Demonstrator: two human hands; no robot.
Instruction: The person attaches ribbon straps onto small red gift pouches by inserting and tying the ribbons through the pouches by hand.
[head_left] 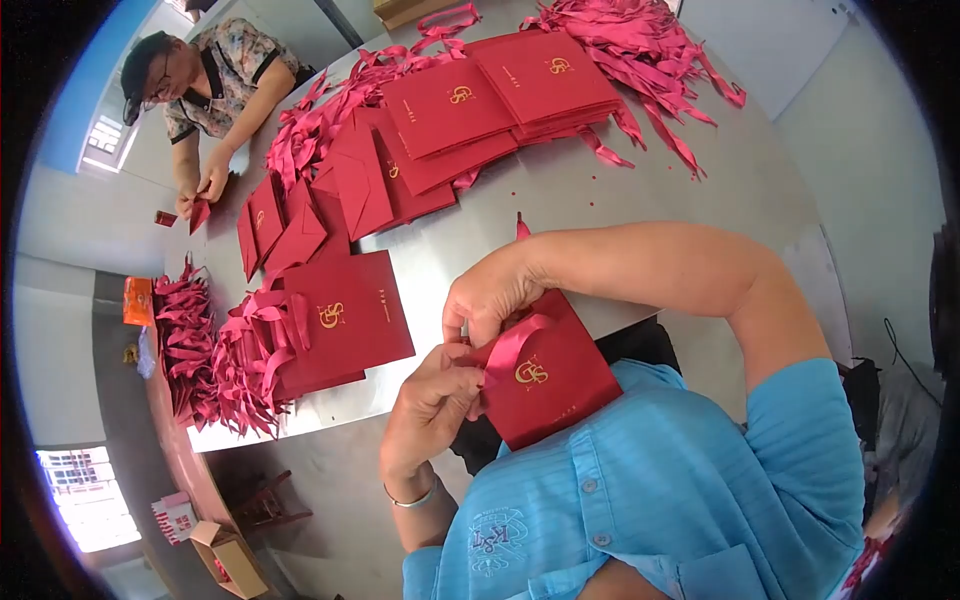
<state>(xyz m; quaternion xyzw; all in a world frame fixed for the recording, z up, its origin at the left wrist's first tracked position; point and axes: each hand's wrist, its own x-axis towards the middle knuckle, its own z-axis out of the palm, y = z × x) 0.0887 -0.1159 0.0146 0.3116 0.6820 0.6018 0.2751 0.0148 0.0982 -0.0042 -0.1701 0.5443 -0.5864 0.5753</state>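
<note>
1. Two hands of mine meet at the mouth of one red bag (565, 390), held just in front of my shirt (690, 460), by the near edge of the bench (735, 160).
2. My left hand (425, 405) has a narrow pinch grip at the bag's top corner, beside its pink ribbon (515, 350).
3. My right hand (490, 300) curls over the far side, fingers bent; I cannot tell what that grip closes on.
4. Holding the bag so close probably steadies it and keeps the ribbon in sight.
5. Stacked bags (450, 105) lie far off and more bags (350, 330) to the left, perhaps for easy reach.
6. Grey metal shows between the far stacks and my right forearm, so that side seems roomier; to the left, a ribbon heap (250, 350) crowds the edge.
7. Far left, another person (245, 80) works well apart from me.
</note>
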